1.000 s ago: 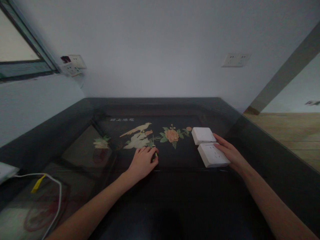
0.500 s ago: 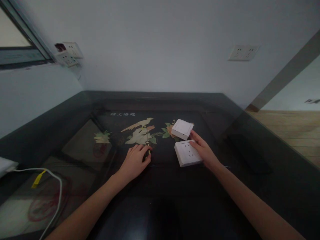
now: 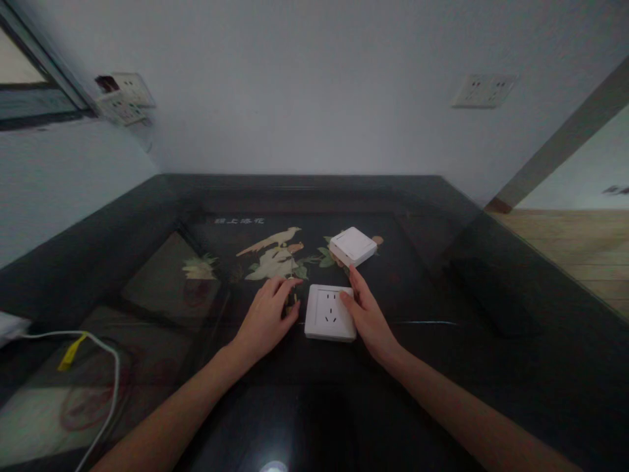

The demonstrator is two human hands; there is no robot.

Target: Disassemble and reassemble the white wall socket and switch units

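A square white wall socket (image 3: 324, 313) with plug holes faces up in front of me. My right hand (image 3: 372, 321) grips its right side, thumb on the face and fingers behind the edge. My left hand (image 3: 268, 316) rests just left of the socket on the dark table, fingers bent and thumb apart, without touching it. No object shows in that hand; part of the tabletop picture appears between thumb and forefinger. Beyond the right fingertips lies a second white square piece (image 3: 354, 246), its face plain, apart from the socket.
The glossy black table (image 3: 314, 406) carries a bird-and-flower picture (image 3: 275, 255). A white cable (image 3: 118, 373) with a yellow tag runs along the left. On the right lies a dark flat object (image 3: 491, 298). Wall outlets (image 3: 484, 90) sit on the back wall.
My right hand has drawn the socket leftward, close to my left hand. The second white piece now lies apart from my right hand. My left hand has hardly moved.
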